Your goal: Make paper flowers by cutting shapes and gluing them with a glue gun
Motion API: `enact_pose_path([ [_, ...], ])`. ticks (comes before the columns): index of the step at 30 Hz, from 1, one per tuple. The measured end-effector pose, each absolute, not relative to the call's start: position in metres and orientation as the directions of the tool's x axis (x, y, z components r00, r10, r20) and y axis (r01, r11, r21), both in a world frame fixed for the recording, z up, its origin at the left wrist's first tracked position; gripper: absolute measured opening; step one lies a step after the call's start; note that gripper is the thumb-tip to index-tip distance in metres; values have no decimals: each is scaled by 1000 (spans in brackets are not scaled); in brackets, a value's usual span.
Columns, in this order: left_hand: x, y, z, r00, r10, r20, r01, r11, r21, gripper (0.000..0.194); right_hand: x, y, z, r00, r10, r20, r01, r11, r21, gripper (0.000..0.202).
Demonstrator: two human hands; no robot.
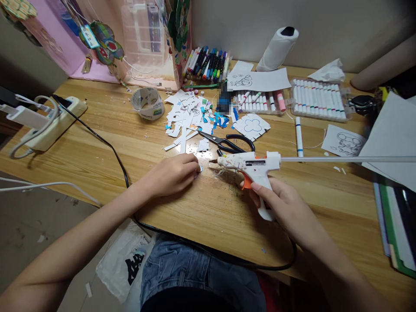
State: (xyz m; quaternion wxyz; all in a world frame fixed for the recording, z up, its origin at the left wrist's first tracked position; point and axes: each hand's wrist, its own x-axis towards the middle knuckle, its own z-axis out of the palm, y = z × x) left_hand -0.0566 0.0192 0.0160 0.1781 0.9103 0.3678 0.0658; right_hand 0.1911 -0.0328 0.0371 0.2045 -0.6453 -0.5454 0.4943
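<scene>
My right hand (276,197) is wrapped round the handle of a white glue gun (248,162), fingers at its orange trigger. A long glue stick (341,159) sticks out of its back, and its nozzle points left. Just left of the nozzle, my left hand (178,173) rests on the table with its fingers pressed together on a small bluish piece (200,169), mostly hidden under the fingertips. Behind the gun lie black-handled scissors (224,141). Paper strips (183,138) lie beyond my left hand.
Paper scraps (191,108), a tape roll (147,104), marker sets (318,99) and a flower drawing (251,125) lie farther back. A power strip (69,119) stands at left. A black cable (107,141) runs past my left forearm and along the table's front edge.
</scene>
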Motion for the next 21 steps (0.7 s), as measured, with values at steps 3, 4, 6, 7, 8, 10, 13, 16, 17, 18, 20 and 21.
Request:
enact_pose_path([
  [3,-48,15,19,588,808,-15,745,-535,398,19,191,-33,37,-75,914,-398,506,-309,-805,35],
  [4,-45,15,19,546,838,-22,774,-494,396,17,191,-33,37,-74,916,-394,507,-305,-806,35],
  [6,-40,14,20,490,871,-30,807,-440,395,15,192,-32,36,-74,918,-390,506,-302,-808,35],
  [7,-38,14,20,474,880,-30,813,-425,397,14,192,-32,36,-75,918,-389,503,-302,-810,35],
  [8,-37,14,20,467,884,-29,814,-418,403,14,192,-32,35,-76,919,-388,500,-301,-812,35],
  [10,-37,15,20,469,882,-32,806,-413,424,15,192,-31,35,-77,921,-382,493,-298,-818,35],
  [13,-40,16,20,485,873,-47,786,-412,461,16,193,-30,35,-76,925,-373,489,-291,-822,35],
  [16,-42,17,19,501,864,-47,769,-420,482,17,194,-31,36,-82,924,-374,493,-289,-820,36],
  [17,-43,17,19,505,862,-47,766,-422,484,17,194,-31,36,-84,923,-375,493,-289,-821,36],
  [18,-43,17,18,507,861,-47,764,-424,486,17,194,-31,36,-85,923,-375,492,-288,-821,35],
  [20,-43,18,17,509,859,-46,763,-426,487,17,194,-31,36,-82,924,-374,491,-289,-822,35],
  [21,-43,18,17,510,859,-44,763,-427,485,17,194,-31,36,-81,924,-374,491,-290,-821,35],
])
